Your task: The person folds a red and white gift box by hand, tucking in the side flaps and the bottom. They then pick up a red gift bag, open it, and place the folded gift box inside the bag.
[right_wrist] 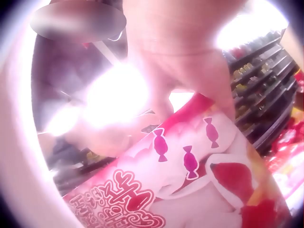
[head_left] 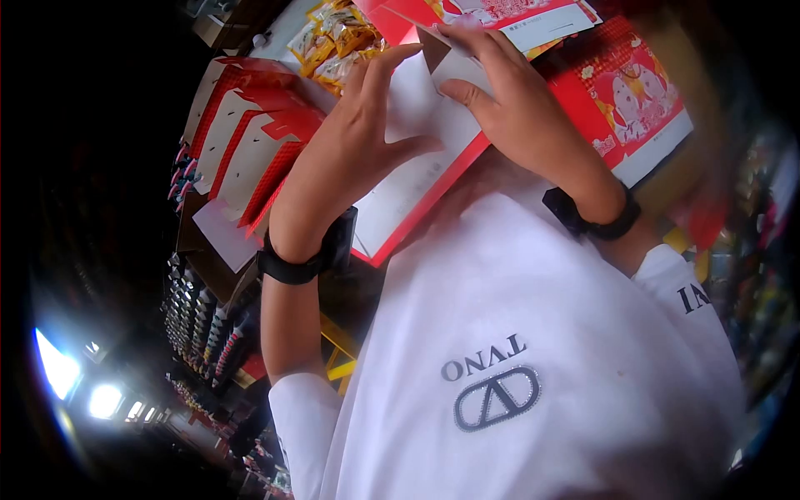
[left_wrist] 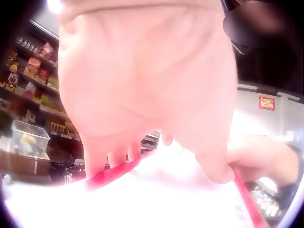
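Observation:
A red-edged carton, white inside (head_left: pixel 400 196), lies against the person's front in the head view. Over its white surface the left hand (head_left: pixel 346 137) spreads thumb and index finger apart. The left wrist view shows this hand (left_wrist: pixel 147 76) at the carton (left_wrist: pixel 137 199), fingertips by the red edge. The right hand (head_left: pixel 533 117) holds the carton's upper part, thumb on the near side and fingers by a raised flap. In the right wrist view, the right hand (right_wrist: pixel 185 47) grips the red top edge of the printed face (right_wrist: pixel 185 190), which shows pink candies.
Upright red and white cartons (head_left: pixel 242 142) stand at the left. Yellow-wrapped packets (head_left: pixel 337 42) lie beyond the hands. Flat printed cartons (head_left: pixel 633 100) lie at the right. Stocked shelves (left_wrist: pixel 42 85) and a clear bin (left_wrist: pixel 29 137) appear in the left wrist view.

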A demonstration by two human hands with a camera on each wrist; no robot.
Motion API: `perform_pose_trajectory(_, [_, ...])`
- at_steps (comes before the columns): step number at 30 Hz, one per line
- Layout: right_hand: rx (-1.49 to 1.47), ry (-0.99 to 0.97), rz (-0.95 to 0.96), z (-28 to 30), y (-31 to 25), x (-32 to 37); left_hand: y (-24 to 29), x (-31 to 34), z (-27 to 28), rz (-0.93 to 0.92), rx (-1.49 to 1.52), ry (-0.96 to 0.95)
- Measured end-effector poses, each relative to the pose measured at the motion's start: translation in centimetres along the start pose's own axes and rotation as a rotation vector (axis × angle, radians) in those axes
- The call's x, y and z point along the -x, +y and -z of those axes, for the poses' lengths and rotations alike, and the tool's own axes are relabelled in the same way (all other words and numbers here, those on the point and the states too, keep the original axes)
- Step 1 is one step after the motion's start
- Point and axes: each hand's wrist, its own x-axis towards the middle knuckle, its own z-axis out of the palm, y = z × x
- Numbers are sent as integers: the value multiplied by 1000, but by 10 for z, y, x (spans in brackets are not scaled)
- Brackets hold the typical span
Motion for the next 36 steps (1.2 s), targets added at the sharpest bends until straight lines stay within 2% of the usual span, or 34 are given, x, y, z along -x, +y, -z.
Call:
perform_pose_trajectory(3, [-9,-34,19,0,7,-1,4,2,-19,7,26,98])
perform_pose_trajectory(4, [-7,-53,34,1,9,-1,7,4,-27,24,-52,116])
perform_pose_trajectory(6, [-126,-122,43,10,5,-3,13,7,-42,67,-203,154])
perform_pose_trajectory(10, [-306,-238,-28,33,-2,-8,32,18,-54,46,-201,236])
perform_pose_trajectory(11, [-347,-257,-66,37,-5,-9,35,19,-59,51,-212,231])
perform_pose_trajectory(16, [-201,-382,85,50,1,-20,36,22,-68,-17,-270,260])
perform_pose_trajectory(20, [-387,-448,88,57,7,-16,37,25,-70,-28,-269,228])
perform_pose_trajectory(23, [-437,-442,-8,59,2,-18,39,24,-66,-20,-252,221])
perform_pose_trajectory(28, [-157,-446,171,65,0,-27,38,21,-63,-12,-236,220])
perform_pose_trajectory(31, [-317,-441,74,61,0,-23,37,19,-64,-13,-207,257])
perform_pose_trajectory(36, [-183,-447,146,58,-3,-19,34,16,-66,20,-177,220])
